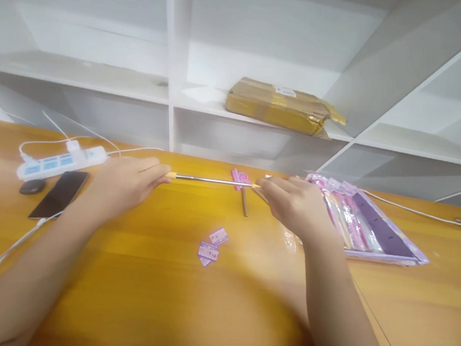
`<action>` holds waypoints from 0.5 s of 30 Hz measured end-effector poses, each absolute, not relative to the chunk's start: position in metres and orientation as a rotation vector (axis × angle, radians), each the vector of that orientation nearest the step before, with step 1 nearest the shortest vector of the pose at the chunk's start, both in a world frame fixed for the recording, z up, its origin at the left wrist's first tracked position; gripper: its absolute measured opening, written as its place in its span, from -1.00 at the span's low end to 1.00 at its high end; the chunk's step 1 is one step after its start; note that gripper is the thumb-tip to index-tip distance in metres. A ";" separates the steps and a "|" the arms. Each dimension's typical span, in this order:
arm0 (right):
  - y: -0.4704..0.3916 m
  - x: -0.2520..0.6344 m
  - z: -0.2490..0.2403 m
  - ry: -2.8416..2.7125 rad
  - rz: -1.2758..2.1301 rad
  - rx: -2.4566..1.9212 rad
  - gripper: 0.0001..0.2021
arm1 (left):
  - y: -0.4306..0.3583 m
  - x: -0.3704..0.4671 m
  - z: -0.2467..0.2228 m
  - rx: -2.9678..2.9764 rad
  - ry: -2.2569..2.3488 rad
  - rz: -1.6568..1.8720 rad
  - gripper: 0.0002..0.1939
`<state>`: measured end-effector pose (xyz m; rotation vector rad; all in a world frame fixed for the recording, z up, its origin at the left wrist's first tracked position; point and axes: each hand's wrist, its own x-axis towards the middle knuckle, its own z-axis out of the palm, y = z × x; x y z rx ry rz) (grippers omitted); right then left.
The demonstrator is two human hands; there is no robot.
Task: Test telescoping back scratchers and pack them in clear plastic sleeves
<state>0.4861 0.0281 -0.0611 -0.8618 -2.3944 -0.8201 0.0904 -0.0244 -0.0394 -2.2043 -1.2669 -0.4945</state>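
A thin silver rod [213,180] with yellow ends stretches level between my two hands above the table. My left hand [136,177] pinches its left yellow end. At the other end, my right hand [289,197] has its fingers closed on the yellow tip. Just behind the rod lie small pink items [236,178], partly covered by it. A dark, thin stick [244,202] points toward me below them. Nearer to me, several small purple cards [209,251] lie in a loose pile on the table.
At right, an open purple box [389,259] holds several wrapped items. A white power strip [62,163], a black phone [59,194] and a dark mouse [32,186] are at left, with white cables. A taped brown parcel [278,104] rests on the shelf behind.
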 end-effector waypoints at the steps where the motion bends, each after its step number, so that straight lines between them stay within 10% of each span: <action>1: 0.028 0.485 -0.061 -2.387 -0.827 -0.853 -0.81 | -0.025 0.089 -0.039 -2.212 -1.265 -0.500 -0.67; 15: 0.025 0.483 -0.058 -2.350 -0.833 -0.851 -0.81 | -0.026 0.089 -0.040 -2.268 -1.293 -0.561 -0.71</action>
